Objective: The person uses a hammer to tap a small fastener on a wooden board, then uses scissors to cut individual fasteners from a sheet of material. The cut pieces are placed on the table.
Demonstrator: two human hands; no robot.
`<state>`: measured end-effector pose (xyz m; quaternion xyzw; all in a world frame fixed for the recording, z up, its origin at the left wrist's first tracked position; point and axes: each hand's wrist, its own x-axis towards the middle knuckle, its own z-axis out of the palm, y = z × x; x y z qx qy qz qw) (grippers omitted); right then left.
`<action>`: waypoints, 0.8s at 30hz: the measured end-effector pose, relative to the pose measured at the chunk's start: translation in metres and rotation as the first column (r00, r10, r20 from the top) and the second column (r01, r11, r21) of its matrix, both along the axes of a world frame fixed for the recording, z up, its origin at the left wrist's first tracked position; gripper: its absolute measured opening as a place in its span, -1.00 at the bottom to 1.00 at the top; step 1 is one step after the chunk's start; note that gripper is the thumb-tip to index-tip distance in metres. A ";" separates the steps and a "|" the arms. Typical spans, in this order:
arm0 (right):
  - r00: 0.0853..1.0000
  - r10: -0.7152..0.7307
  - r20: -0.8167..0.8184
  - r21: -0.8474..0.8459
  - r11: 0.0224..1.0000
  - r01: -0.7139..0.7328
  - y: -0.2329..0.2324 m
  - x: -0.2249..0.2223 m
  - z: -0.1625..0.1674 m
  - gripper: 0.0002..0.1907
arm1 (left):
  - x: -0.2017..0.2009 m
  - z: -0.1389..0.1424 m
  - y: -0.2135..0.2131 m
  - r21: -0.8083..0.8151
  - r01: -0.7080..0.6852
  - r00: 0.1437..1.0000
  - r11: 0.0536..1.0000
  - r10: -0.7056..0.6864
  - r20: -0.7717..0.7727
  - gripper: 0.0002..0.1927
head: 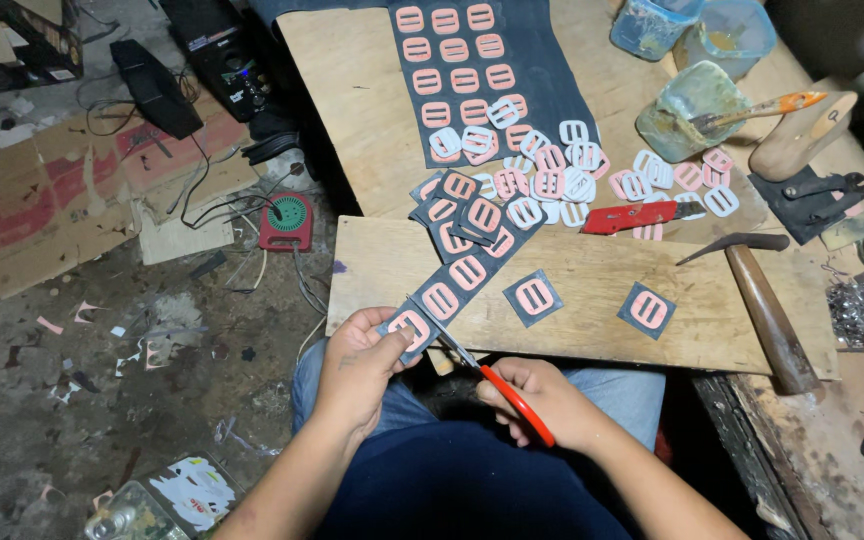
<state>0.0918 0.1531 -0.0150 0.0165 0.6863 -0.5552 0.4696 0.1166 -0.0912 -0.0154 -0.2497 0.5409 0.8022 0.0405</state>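
while pinched in the left hand point(362, 362), dark strip point(452, 285) end just beside red-handled scissors point(497, 385), right hand point(542, 400) gripping them

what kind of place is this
Likely a small craft workshop, perhaps for shoe or leather goods. A rough wooden board serves as the bench, with a hammer, glue pots, and a dark strip of pink buckle shapes being cut with red-handled scissors.

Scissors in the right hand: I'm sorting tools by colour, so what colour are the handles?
Red-orange plastic handles on the metal scissors, seen best in the head view.
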 end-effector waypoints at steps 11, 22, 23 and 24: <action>0.998 -0.003 -0.057 0.001 1.000 0.003 0.005 0.004 -0.002 -0.58 | -0.028 0.013 0.003 -0.298 -0.083 0.972 0.951 0.011 -0.237 -0.58; 0.897 0.297 -0.328 0.241 0.944 -0.225 0.021 0.003 0.018 -0.43 | -0.053 0.076 0.015 -0.850 0.522 0.797 0.071 -0.396 0.456 -0.37; 0.850 0.395 -0.348 0.334 0.900 -0.281 0.023 0.002 0.026 -0.45 | -0.048 0.076 0.018 -0.875 0.479 0.812 0.069 -0.414 0.412 -0.37; 0.794 0.492 -0.357 0.426 0.842 -0.331 0.025 0.001 0.033 -0.45 | -0.044 0.075 0.020 -0.897 0.437 0.824 0.068 -0.430 0.369 -0.36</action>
